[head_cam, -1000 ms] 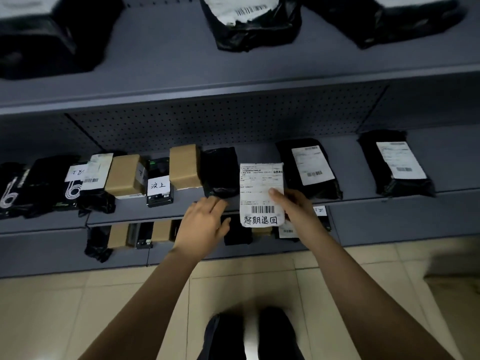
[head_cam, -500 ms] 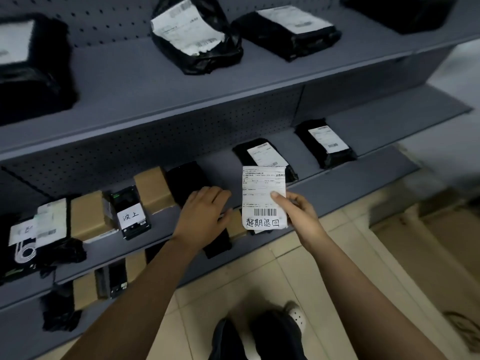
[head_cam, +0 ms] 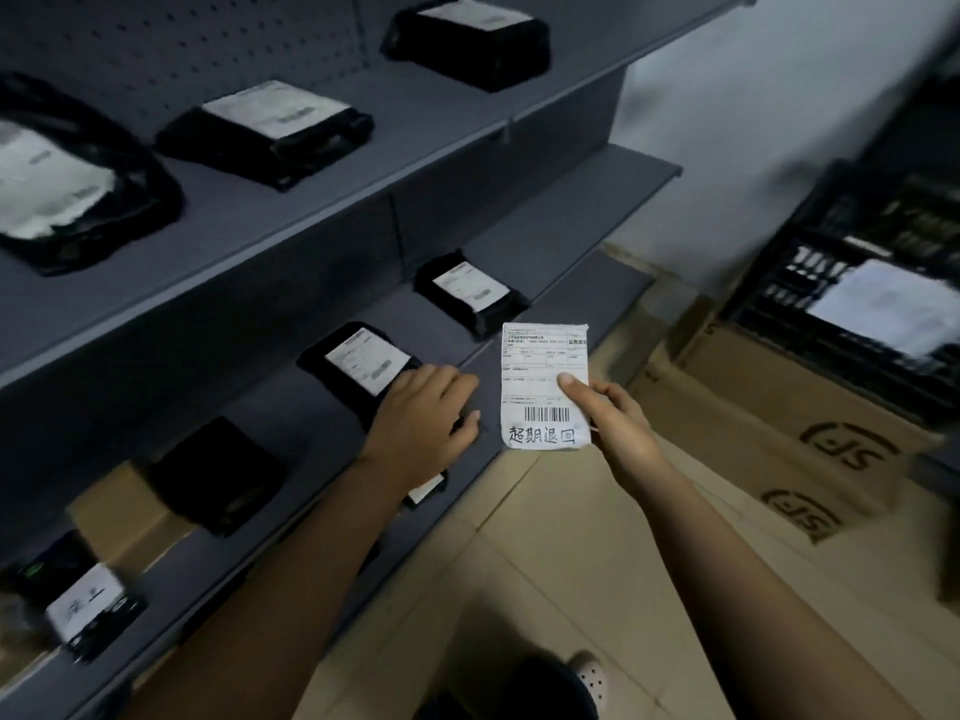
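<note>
While the right hand (head_cam: 618,428) pinches the shipping label (head_cam: 543,376) by its right edge, left hand (head_cam: 423,423) rests straight-fingered on black parcel (head_cam: 353,366), just left of label.

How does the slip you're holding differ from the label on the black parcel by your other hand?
The slip is loose, pinched upright by the right hand; the label is stuck flat on the parcel lying on the shelf. The slip carries large handwritten characters under its barcode; the label shows only small, blurred print. Both are white printed paper.
</note>
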### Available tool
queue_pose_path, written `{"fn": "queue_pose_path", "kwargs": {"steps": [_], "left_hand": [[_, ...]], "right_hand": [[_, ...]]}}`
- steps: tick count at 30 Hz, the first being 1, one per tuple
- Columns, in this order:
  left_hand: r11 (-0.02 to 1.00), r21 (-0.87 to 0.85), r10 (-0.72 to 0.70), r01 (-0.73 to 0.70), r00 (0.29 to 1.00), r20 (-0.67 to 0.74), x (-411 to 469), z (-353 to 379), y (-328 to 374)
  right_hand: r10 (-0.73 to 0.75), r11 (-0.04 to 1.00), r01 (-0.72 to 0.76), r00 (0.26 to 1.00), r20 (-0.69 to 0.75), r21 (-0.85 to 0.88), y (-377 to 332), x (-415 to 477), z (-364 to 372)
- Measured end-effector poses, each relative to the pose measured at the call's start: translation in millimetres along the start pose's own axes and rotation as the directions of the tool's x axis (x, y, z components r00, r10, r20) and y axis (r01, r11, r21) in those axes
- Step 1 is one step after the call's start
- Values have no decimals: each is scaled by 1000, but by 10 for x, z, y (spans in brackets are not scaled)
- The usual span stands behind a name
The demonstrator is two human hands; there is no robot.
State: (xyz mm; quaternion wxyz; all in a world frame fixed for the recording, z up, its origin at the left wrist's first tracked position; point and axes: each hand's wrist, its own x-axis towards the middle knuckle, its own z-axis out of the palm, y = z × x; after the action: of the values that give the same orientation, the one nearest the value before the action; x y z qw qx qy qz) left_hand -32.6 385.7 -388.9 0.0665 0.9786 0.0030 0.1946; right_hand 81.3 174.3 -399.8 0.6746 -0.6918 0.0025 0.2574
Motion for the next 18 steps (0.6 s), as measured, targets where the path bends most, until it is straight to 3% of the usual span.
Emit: {"fn": "queue_pose_path", "kwargs": {"steps": [9, 18], "left_hand": [[980, -40, 192, -193, 981, -14, 1418, 420, 1203], [924, -95, 372, -372, 928, -18, 2500, 915, 2414]], "right_hand": [[-62, 989, 85, 980, -187, 117, -456, 343, -1638], [-57, 970, 147, 912, -405, 194, -638, 403, -3123]]}}
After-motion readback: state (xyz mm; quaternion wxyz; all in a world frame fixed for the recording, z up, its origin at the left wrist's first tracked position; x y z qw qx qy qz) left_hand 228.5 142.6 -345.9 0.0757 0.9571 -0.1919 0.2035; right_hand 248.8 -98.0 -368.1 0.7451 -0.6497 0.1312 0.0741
